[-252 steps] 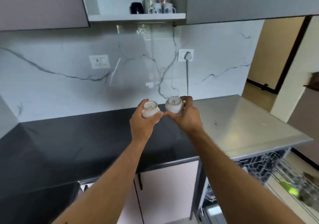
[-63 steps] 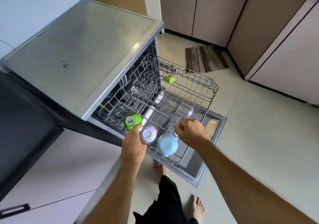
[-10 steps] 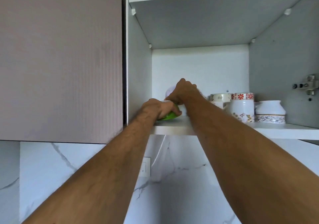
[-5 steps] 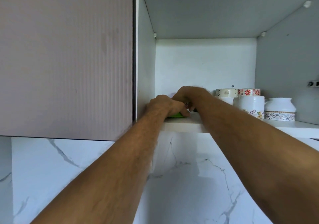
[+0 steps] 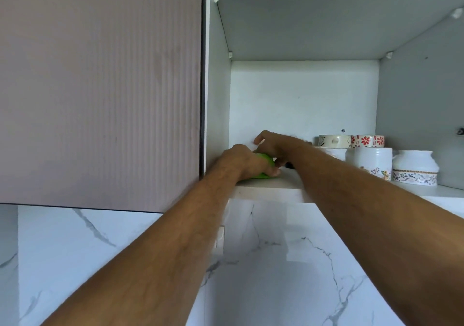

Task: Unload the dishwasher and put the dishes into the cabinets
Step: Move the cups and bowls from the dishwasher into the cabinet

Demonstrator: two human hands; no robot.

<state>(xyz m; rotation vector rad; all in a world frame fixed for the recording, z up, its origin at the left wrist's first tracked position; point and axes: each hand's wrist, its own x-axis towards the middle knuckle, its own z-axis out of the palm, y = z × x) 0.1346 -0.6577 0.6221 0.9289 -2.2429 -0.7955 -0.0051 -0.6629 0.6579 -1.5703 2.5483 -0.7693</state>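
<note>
In the head view the upper cabinet stands open, and both my hands reach onto its lower shelf [image 5: 266, 190] at the left end. My left hand [image 5: 243, 160] grips a green bowl [image 5: 266, 168] that sits on the shelf board, fingers over the top and thumb at the lower edge. Just behind and to the right of it lies my right hand [image 5: 276, 145], palm down, with one finger lifted toward the back wall. Whatever is under that palm is hidden. A small dark patch [image 5: 290, 166] shows below the right wrist.
White ceramic jars with flower patterns [image 5: 371, 160] and a squat white pot [image 5: 414, 167] fill the right part of the shelf. A closed ribbed cabinet door [image 5: 100, 87] hangs to the left. The marble backsplash [image 5: 263, 263] runs below.
The green bowl has come down onto the shelf board under my left hand. My right hand has sunk lower behind it and one finger has lifted; the pale bowl it carried is out of sight.
</note>
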